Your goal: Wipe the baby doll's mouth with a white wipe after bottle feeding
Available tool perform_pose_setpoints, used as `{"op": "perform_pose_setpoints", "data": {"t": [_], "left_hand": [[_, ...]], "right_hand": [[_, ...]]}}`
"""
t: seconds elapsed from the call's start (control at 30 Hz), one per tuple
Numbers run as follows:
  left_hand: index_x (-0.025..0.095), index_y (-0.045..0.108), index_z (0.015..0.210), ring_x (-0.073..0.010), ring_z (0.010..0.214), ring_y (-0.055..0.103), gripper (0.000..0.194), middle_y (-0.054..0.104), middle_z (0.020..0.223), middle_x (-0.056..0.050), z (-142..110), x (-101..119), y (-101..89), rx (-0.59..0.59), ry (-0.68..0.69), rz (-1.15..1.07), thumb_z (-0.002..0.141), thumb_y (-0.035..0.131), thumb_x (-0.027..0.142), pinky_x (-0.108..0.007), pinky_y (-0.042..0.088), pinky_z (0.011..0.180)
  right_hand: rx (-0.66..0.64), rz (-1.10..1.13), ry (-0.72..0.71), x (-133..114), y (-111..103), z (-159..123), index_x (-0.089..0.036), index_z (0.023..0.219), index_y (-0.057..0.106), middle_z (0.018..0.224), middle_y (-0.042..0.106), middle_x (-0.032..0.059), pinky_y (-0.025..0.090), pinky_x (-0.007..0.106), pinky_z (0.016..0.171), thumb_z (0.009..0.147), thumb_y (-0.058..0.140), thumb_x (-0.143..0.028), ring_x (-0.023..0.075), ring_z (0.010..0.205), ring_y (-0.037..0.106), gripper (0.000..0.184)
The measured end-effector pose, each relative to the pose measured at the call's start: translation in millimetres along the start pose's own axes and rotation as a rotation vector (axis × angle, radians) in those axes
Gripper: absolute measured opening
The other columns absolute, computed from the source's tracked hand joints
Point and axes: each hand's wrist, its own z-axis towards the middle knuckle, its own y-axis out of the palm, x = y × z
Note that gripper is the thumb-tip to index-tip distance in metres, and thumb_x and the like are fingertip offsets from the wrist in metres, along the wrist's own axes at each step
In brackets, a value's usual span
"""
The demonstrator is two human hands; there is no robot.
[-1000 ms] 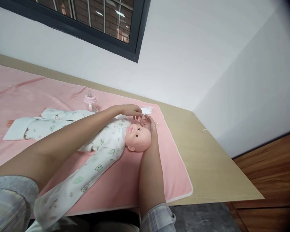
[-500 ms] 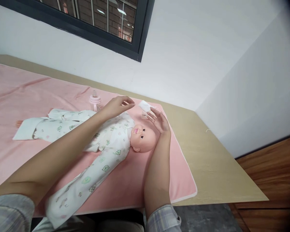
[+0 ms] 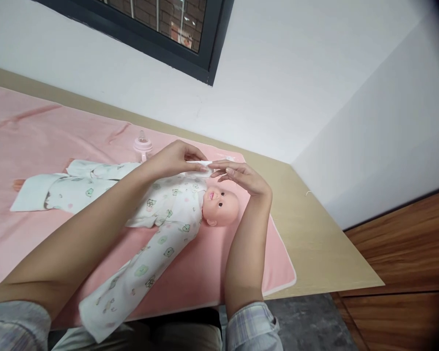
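Observation:
A baby doll (image 3: 219, 207) in a white printed sleepsuit (image 3: 161, 214) lies on a pink blanket (image 3: 40, 136), head toward the right. My left hand (image 3: 175, 157) hovers above the doll's chest with fingers pinched on a small white cloth (image 3: 204, 164). My right hand (image 3: 241, 176) is above the doll's head, fingers bent, its fingertips touching the same white cloth from the right.
A pink baby bottle (image 3: 142, 145) stands on the blanket behind my left hand. The blanket covers a tan table (image 3: 314, 234) set against a white wall under a dark-framed window (image 3: 190, 29). A wooden panel (image 3: 406, 273) is at the right.
The white cloth lay on the blanket beyond the doll's head; my left hand now holds it above the doll. My right hand rose from beside the head to meet it.

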Motion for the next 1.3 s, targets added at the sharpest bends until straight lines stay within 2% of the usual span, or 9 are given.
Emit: {"op": "perform_pose_setpoints", "data": {"t": [0.17,0.27,0.37,0.43,0.5,0.6,0.8,1.1,1.3], "left_hand": [[0.020,0.079,0.091,-0.0265,0.084,0.068,0.040,0.073,0.086,-0.004,-2.2,-5.8,-9.6,-0.007,-0.042,0.106,0.080,0.067,0.056,-0.032,0.049,0.076],[0.019,0.077,0.090,-0.0247,0.083,0.067,0.041,0.073,0.086,-0.003,-2.4,-3.6,-12.4,-0.195,0.010,0.095,0.082,0.063,0.056,-0.028,0.047,0.072],[0.017,0.074,0.084,-0.0219,0.076,0.064,0.041,0.071,0.080,-0.003,-1.7,-1.7,-8.6,-0.372,0.047,0.118,0.086,0.058,0.054,-0.025,0.042,0.065],[0.017,0.073,0.086,-0.0215,0.076,0.063,0.038,0.071,0.082,-0.003,-0.9,-2.1,-2.9,-0.443,0.052,0.151,0.087,0.056,0.051,-0.025,0.041,0.064],[0.017,0.073,0.089,-0.0220,0.078,0.063,0.036,0.072,0.086,-0.003,-0.3,-3.2,3.5,-0.511,0.054,0.183,0.087,0.057,0.050,-0.025,0.042,0.066],[0.018,0.073,0.089,-0.0228,0.081,0.064,0.033,0.073,0.089,-0.003,-0.4,-3.8,11.5,-0.606,0.081,0.189,0.086,0.057,0.047,-0.026,0.044,0.070],[0.019,0.073,0.091,-0.0230,0.085,0.064,0.028,0.073,0.094,-0.004,-3.6,1.3,20.3,-0.580,0.069,0.273,0.084,0.057,0.041,-0.026,0.042,0.071],[0.019,0.071,0.094,-0.0223,0.084,0.064,0.033,0.072,0.095,-0.004,-5.4,4.5,19.1,-0.586,0.076,0.319,0.092,0.050,0.044,-0.026,0.041,0.070],[0.019,0.070,0.094,-0.0208,0.084,0.064,0.024,0.072,0.096,-0.002,-6.4,5.2,21.7,-0.573,0.076,0.349,0.091,0.052,0.034,-0.026,0.039,0.068]], "right_hand": [[0.037,0.137,0.011,3.9,-4.8,-6.2,-0.024,0.121,0.071,0.137,0.064,0.0060,0.050,0.041,0.107,0.083,0.073,-0.048,0.0263,0.123,0.063,0.045],[0.136,0.253,-0.007,20.9,-15.2,-9.7,-0.024,0.123,0.069,0.135,0.065,0.0071,0.051,0.041,0.106,0.081,0.073,-0.055,0.0267,0.122,0.065,0.052],[0.276,0.373,0.053,50.7,-25.0,-9.5,-0.025,0.119,0.069,0.133,0.067,0.0063,0.051,0.040,0.104,0.085,0.068,-0.052,0.0243,0.119,0.066,0.043],[0.302,0.457,0.053,76.1,-27.5,-8.0,-0.025,0.118,0.069,0.132,0.068,0.0063,0.051,0.040,0.104,0.086,0.067,-0.051,0.0235,0.120,0.066,0.041],[0.290,0.524,0.053,102.2,-25.5,-6.9,-0.024,0.118,0.069,0.130,0.069,0.0066,0.052,0.040,0.104,0.083,0.070,-0.051,0.0237,0.118,0.066,0.044],[0.363,0.603,0.121,131.1,-15.2,-7.4,-0.024,0.112,0.071,0.126,0.071,0.0054,0.050,0.041,0.108,0.083,0.070,-0.049,0.0229,0.118,0.066,0.039],[0.475,0.597,0.355,133.7,2.5,-7.1,-0.024,0.107,0.071,0.124,0.072,0.0038,0.049,0.041,0.110,0.086,0.068,-0.038,0.0224,0.121,0.065,0.026],[0.488,0.617,0.405,136.1,1.9,-2.6,-0.024,0.114,0.069,0.125,0.071,0.0043,0.049,0.042,0.111,0.089,0.063,-0.040,0.0222,0.120,0.065,0.030],[0.497,0.592,0.397,137.2,2.4,-1.8,-0.025,0.112,0.068,0.123,0.072,0.0030,0.048,0.044,0.113,0.087,0.065,-0.041,0.0233,0.125,0.063,0.029]]}}
